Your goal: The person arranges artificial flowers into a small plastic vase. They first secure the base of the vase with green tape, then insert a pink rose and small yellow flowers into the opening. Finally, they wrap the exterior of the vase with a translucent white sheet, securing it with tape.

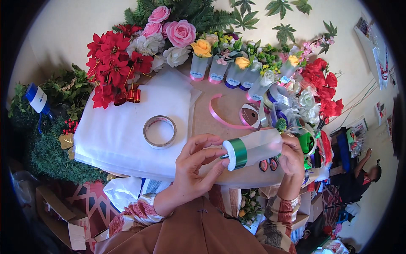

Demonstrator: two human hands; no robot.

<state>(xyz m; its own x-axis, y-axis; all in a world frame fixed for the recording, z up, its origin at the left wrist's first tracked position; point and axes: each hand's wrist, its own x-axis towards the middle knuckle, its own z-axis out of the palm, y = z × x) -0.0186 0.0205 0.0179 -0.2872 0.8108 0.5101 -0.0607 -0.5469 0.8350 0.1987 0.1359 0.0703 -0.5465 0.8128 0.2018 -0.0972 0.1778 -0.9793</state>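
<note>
Above the near edge of the table I hold a frosted, see-through cylinder lying on its side. A green ribbon band circles its left end, which is capped by a white disc. My right hand is closed round the cylinder's right end. At the white disc, the thumb and fingers of my left hand pinch together; a small dark bit shows between them, too small to name. Scissors with orange-rimmed handles lie partly hidden just under the cylinder.
White sheets cover the table's left, with a tape roll on top. Pink ribbon curls from a spool. Several flower-filled cylinders stand behind. Red flowers rise at left; a person is far right.
</note>
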